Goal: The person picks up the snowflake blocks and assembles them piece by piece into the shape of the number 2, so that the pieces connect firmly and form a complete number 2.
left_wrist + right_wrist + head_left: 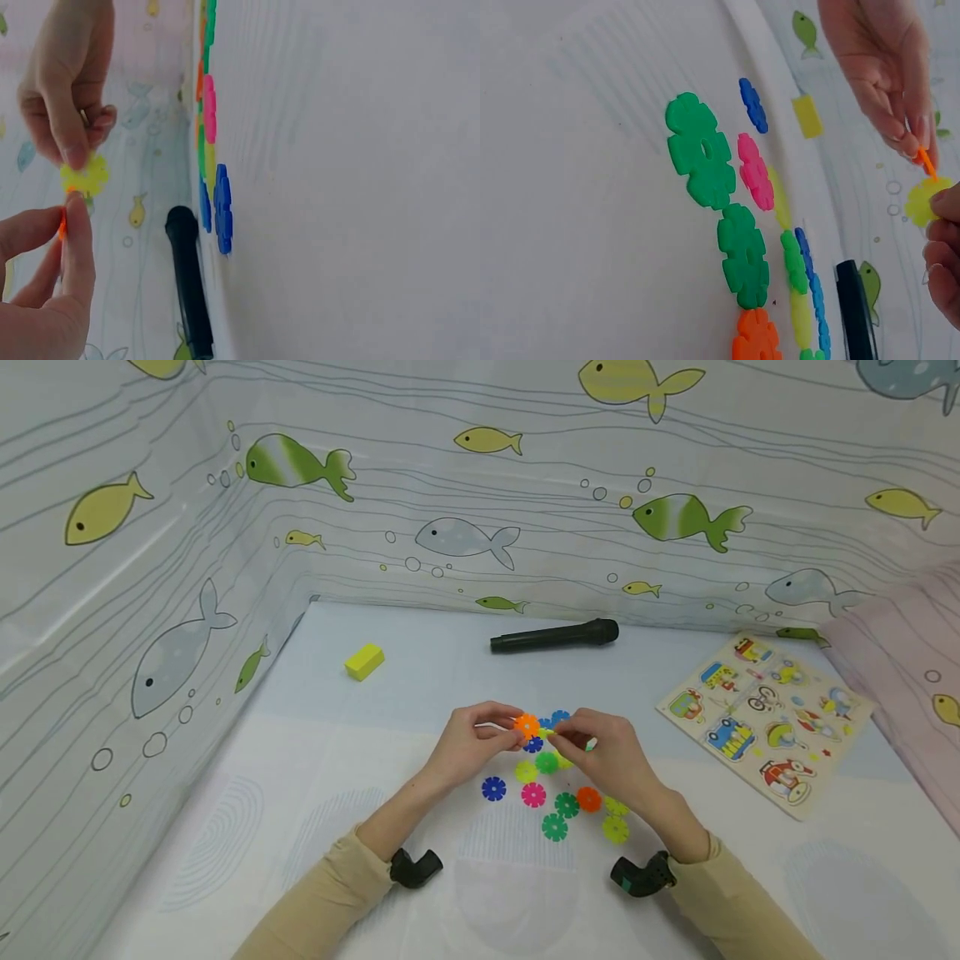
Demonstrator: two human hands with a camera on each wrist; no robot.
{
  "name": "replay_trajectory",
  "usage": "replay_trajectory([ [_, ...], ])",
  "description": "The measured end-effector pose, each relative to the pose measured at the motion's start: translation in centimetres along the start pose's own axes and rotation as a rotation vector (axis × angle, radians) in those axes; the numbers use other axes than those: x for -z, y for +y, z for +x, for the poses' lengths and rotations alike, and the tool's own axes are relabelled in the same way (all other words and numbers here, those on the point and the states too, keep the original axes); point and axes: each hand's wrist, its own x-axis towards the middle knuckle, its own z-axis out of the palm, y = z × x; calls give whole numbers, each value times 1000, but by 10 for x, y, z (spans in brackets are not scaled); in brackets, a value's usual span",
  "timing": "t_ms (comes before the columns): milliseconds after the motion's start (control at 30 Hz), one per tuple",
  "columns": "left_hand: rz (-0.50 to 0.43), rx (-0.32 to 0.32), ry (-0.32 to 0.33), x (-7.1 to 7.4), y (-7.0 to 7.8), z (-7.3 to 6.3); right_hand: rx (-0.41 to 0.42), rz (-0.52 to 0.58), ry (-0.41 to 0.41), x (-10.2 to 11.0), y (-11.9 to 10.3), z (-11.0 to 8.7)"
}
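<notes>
My left hand [476,739] pinches an orange snowflake disc [527,727] between thumb and fingers, held up above the table. Facing it, my right hand [603,747] pinches a yellow snowflake disc [85,176]. The two discs meet at their edges, the orange one turned edge-on to the yellow in the right wrist view. Under and in front of the hands lie several flat notched discs: a blue one [493,789], a pink one [533,795], a green one [555,827], an orange-red one [588,799] and a yellow one [616,829]. The right hand partly covers some discs.
A black microphone [555,637] lies at the back of the table. A yellow block [364,662] sits at the back left, and a wooden picture puzzle board [765,722] lies at the right. Fish-patterned sheets [375,468] rise behind and beside the table.
</notes>
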Motion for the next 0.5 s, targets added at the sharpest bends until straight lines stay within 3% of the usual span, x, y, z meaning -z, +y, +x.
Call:
replay_trajectory([
  [233,-41,35,9,-3,4,-1,13,-44,-19,-2,-3,0],
  [367,-68,40,25,-3,5,-2,-11,-6,-36,-3,-3,0],
  [500,-85,32,38,-3,4,-2,28,39,9,-3,-1,0],
])
